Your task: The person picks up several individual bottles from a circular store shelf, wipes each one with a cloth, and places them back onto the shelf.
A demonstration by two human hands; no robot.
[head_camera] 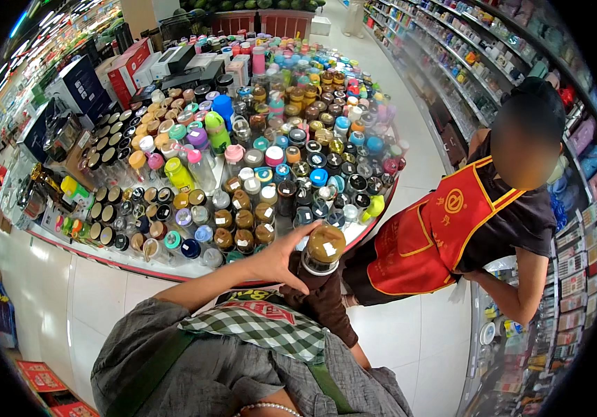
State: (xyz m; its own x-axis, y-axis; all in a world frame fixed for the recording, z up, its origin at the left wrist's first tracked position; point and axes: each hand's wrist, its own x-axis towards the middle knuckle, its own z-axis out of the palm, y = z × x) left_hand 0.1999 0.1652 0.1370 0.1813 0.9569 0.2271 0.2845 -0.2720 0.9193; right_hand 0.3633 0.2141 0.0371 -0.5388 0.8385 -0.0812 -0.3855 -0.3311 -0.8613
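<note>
My left hand (277, 259) grips a bottle with a brown lid and a clear collar (324, 247), its thumb and fingers spread around the left side. The bottle stands out past the near edge of the display table (183, 267). A dark brown cloth or sleeve cover (334, 310) lies over my right forearm and reaches to beneath the bottle. My right hand is hidden there, so what it holds cannot be told. Near the left hand, several similar brown-lidded bottles (244, 238) stand in rows on the table.
Drinking bottles and jars with coloured lids crowd the round table; a lime-green bottle (217, 133) stands among them. Boxes (130, 68) are stacked at the back left. To the right stands a person in a red apron (423, 234), beside stocked shelves (486, 68).
</note>
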